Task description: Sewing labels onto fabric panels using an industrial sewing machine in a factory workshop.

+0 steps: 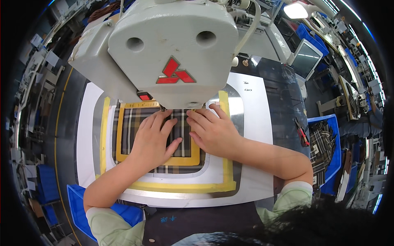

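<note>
A dark plaid cloth with pale stripes lies under a yellow rectangular frame below the grey sewing machine head. My left hand rests flat on the cloth, fingers spread and pointing toward the machine. My right hand lies across the frame's right side, its fingertips on the cloth near the machine head and its fingers apart. Around the frame is a white template edged with yellow tape. The needle area is mostly hidden behind the machine head and my fingertips.
Red-handled snips lie on the dark table to the right. Beyond them stands a blue bin filled with plaid pieces. Another blue bin sits at the lower left. A screen and a lit lamp are at the far right.
</note>
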`<action>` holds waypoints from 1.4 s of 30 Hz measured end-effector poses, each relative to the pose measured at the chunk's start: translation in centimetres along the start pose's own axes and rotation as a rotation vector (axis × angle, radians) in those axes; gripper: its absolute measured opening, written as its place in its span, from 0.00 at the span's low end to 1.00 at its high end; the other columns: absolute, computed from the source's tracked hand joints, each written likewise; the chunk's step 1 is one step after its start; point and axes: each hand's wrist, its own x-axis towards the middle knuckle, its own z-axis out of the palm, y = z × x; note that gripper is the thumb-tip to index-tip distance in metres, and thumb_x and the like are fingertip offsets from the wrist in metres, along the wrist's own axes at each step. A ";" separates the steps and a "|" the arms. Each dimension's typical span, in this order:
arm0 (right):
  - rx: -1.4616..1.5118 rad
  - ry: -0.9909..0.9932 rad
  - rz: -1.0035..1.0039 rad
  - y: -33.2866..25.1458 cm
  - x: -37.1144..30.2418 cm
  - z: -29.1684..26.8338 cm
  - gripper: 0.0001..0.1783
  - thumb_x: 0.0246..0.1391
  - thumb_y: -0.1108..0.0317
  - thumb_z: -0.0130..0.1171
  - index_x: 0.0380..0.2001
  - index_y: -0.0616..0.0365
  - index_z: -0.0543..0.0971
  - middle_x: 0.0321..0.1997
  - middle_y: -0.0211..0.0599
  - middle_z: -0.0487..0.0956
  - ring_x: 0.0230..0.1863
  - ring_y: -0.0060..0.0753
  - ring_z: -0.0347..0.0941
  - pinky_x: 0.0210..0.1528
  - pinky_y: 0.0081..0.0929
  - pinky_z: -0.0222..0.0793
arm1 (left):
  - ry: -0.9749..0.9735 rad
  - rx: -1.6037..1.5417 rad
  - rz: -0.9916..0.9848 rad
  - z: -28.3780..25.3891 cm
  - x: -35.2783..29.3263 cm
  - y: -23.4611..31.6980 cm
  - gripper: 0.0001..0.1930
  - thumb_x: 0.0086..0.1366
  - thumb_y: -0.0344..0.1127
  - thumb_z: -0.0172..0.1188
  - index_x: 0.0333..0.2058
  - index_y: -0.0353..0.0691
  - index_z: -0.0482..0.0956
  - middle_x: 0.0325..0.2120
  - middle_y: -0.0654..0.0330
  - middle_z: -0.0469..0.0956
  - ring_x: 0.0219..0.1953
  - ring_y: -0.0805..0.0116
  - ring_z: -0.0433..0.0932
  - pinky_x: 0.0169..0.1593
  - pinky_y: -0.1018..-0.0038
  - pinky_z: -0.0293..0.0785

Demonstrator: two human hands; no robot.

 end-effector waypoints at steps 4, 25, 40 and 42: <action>0.032 0.032 -0.028 -0.3 -0.6 -0.6 0.17 0.49 0.64 0.60 0.42 0.58 0.78 0.52 0.34 0.75 0.54 0.35 0.68 0.58 0.43 0.60 | -0.020 -0.100 0.093 -0.3 0.0 -0.4 0.22 0.56 0.38 0.62 0.49 0.39 0.71 0.56 0.53 0.66 0.59 0.50 0.64 0.60 0.57 0.60; 0.145 -0.119 -0.073 -5.6 -2.3 -2.6 0.20 0.47 0.64 0.61 0.45 0.56 0.77 0.53 0.33 0.73 0.55 0.34 0.67 0.61 0.44 0.56 | -0.094 -0.341 0.113 -1.0 -0.2 -1.9 0.24 0.48 0.43 0.70 0.42 0.45 0.72 0.57 0.59 0.67 0.64 0.57 0.60 0.67 0.58 0.51; 0.203 -0.035 -0.089 -6.1 -1.5 -2.3 0.15 0.46 0.67 0.62 0.40 0.54 0.78 0.47 0.27 0.75 0.50 0.31 0.69 0.60 0.46 0.55 | -0.143 -0.351 0.112 -2.1 -0.2 -2.8 0.23 0.47 0.46 0.71 0.40 0.45 0.73 0.57 0.60 0.67 0.65 0.59 0.59 0.67 0.59 0.52; 0.108 -0.049 -0.111 -6.5 -1.5 -2.4 0.16 0.44 0.66 0.63 0.39 0.55 0.78 0.46 0.29 0.76 0.48 0.30 0.69 0.59 0.45 0.57 | -0.129 -0.332 0.127 -2.0 -0.2 -2.9 0.24 0.48 0.47 0.71 0.40 0.45 0.73 0.57 0.60 0.67 0.65 0.59 0.59 0.67 0.59 0.52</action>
